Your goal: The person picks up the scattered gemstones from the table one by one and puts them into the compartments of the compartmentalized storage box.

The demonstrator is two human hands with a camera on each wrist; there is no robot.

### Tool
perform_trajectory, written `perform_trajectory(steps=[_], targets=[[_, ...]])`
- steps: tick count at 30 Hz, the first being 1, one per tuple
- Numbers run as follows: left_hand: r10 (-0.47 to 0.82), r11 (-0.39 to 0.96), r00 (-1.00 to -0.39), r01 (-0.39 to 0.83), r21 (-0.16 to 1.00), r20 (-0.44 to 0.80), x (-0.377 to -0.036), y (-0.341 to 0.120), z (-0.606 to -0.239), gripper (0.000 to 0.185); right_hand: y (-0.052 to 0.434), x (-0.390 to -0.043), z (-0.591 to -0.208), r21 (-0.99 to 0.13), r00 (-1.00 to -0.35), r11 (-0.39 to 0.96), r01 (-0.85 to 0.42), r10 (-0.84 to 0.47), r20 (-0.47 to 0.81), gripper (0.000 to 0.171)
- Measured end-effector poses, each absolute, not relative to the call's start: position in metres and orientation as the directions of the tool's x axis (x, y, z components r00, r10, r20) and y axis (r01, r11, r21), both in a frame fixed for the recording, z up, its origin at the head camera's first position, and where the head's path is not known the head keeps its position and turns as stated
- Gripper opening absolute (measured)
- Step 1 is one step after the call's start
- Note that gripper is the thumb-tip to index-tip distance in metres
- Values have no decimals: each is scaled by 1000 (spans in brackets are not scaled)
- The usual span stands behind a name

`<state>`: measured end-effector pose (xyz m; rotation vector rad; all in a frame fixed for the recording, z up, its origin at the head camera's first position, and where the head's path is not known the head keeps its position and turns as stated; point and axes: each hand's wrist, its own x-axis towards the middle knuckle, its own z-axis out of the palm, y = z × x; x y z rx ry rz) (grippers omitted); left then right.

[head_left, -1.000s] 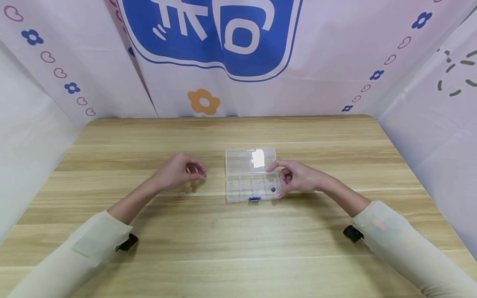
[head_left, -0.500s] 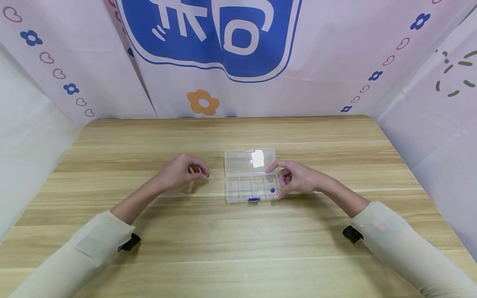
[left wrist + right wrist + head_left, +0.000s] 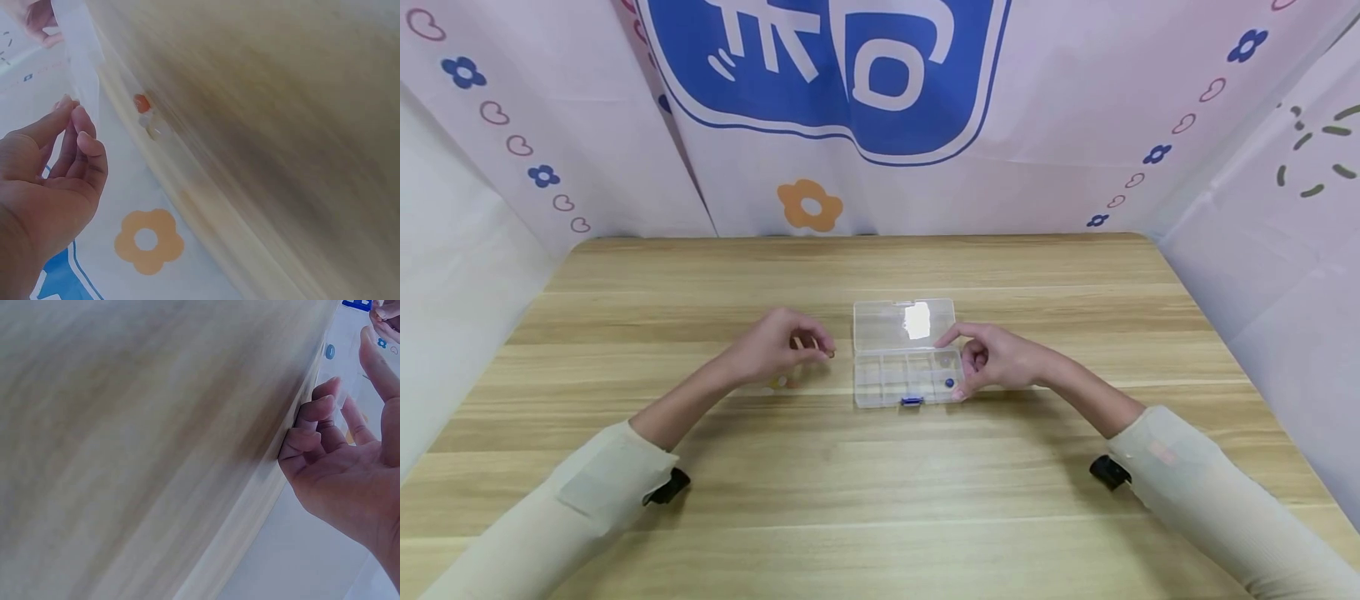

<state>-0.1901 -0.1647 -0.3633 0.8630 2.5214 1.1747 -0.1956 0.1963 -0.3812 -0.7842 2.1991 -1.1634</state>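
A clear plastic compartment box (image 3: 895,371) lies mid-table with its lid (image 3: 904,323) folded back and a blue latch (image 3: 912,401) at the front. A blue bead (image 3: 950,382) sits in its rightmost compartment and shows again in the right wrist view (image 3: 330,351). My right hand (image 3: 962,364) holds the box's right end, index finger at the hinge and thumb at the front corner. My left hand (image 3: 823,350) hovers just left of the box, pinching a small brownish bead (image 3: 831,354). A few loose beads (image 3: 782,382) lie under it, one of them red (image 3: 142,102).
The wooden table (image 3: 880,492) is walled by pink printed cloth (image 3: 1075,150) at the back and both sides. Both forearms wear cream sleeves with black wrist mounts (image 3: 1108,471).
My left hand has moved right toward the box with the small bead pinched in its fingertips. The right hand and the box have stayed put.
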Motion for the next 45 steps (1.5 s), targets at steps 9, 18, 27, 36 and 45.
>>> perform_trajectory(steps=[9,18,27,36,45], targets=[[623,476,-781,430,767,51,-187,-151,-357,4,197,-196,-383,-859,-690,448,-249,-704,-168,65],[637,474,-769,446,759,55,-187,-135,-355,4,196,-195,-380,-850,-696,471,-236,-692,-191,66],[667,430,-742,456,779,66,-187,-120,-354,5,196,-195,-380,-850,-695,470,-238,-694,-189,67],[679,410,-730,461,787,74,-187,-110,-355,5,197,-196,-381,-855,-696,457,-243,-697,-175,65],[686,411,-726,438,800,45,-188,-102,-357,4,197,-196,-381,-851,-703,467,-238,-688,-181,65]])
